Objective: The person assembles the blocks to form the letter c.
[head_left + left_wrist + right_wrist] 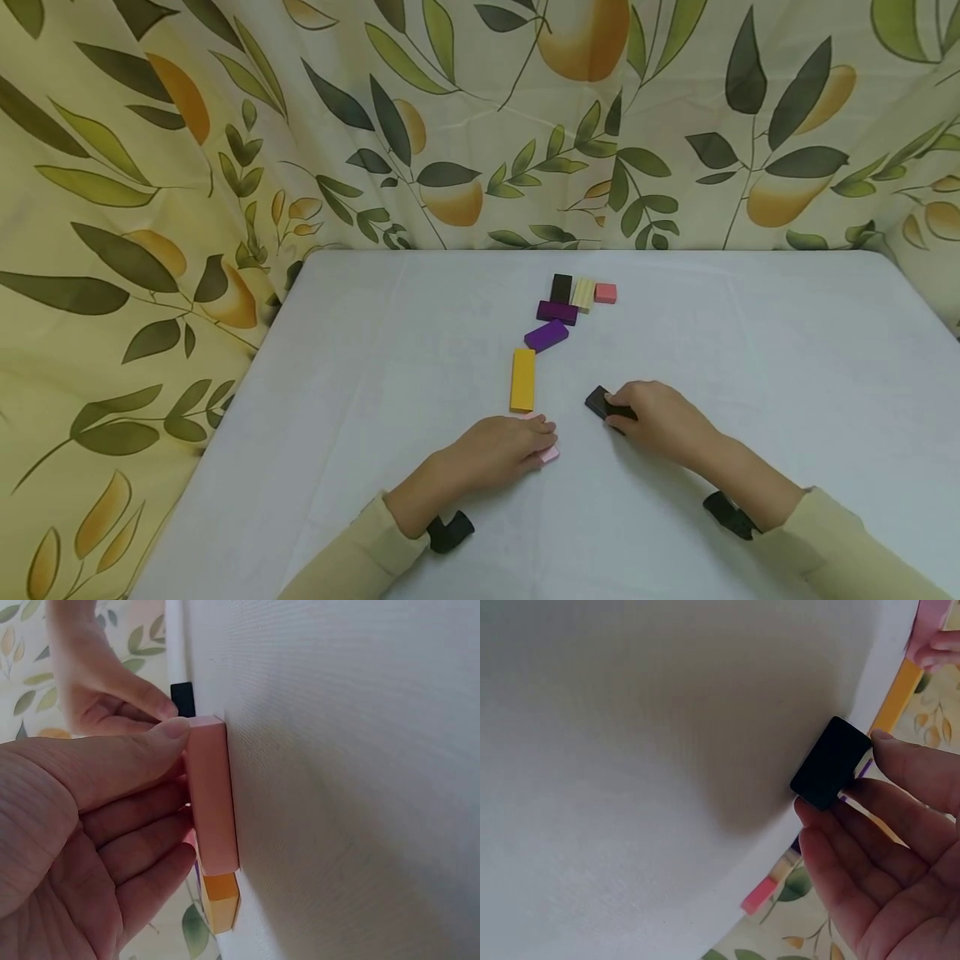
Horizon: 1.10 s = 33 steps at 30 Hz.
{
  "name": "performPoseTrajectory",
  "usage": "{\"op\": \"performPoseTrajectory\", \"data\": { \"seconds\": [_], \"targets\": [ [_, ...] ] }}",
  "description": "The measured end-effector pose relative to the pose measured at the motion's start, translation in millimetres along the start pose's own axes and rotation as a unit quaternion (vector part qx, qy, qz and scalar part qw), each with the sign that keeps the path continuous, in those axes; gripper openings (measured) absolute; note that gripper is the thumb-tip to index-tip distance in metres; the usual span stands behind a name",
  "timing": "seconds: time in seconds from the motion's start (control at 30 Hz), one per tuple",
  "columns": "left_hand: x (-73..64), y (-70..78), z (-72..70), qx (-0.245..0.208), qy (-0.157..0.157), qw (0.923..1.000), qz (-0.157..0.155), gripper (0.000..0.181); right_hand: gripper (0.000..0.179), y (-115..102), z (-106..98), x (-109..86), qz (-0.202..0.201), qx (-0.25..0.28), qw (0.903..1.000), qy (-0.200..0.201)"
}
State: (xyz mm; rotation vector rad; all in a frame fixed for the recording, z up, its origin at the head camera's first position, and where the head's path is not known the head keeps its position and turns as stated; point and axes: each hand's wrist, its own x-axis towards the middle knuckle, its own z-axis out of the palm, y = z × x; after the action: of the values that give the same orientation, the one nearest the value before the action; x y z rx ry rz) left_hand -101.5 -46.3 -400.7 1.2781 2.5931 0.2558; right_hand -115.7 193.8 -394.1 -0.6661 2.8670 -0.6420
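Note:
A pink block (212,796) lies on the white table, its near end close to a yellow block (522,380). My left hand (506,451) holds this pink block, thumb at one end and fingers along its far side; from above the hand covers much of it. To the right, my right hand (660,418) pinches a black block (831,763) between thumb and fingers, low at the tabletop. In the head view, part of that black block sticks out past the fingertips to the left.
Beyond the yellow block, a purple block (547,335) lies slanted, then a dark purple one (557,312). Behind them stand a black-brown block (561,288), a cream ridged block (582,294) and a coral block (605,293). A leaf-patterned cloth (465,125) hangs behind the table (750,333).

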Motion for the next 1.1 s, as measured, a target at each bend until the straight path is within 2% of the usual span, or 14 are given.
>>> {"op": "performPoseTrajectory", "data": {
  "seconds": [0.63, 0.83, 1.1],
  "targets": [
    [-0.6, -0.4, 0.3, -0.008, 0.001, 0.9999, -0.006, 0.037, 0.027, -15, 9, -19.4, -0.044, 0.01, 0.999, -0.002],
    [-1.0, -2.0, 1.6, 0.001, 0.002, 1.0, 0.003, 0.036, 0.026, -22, 11, -21.6, -0.037, 0.009, 0.9991, -0.021],
    [-1.1, -2.9, 2.2, 0.01, 0.009, 0.9999, 0.009, 0.036, 0.024, -27, 14, -23.6, -0.056, 0.024, 0.9975, -0.037]
  ]
}}
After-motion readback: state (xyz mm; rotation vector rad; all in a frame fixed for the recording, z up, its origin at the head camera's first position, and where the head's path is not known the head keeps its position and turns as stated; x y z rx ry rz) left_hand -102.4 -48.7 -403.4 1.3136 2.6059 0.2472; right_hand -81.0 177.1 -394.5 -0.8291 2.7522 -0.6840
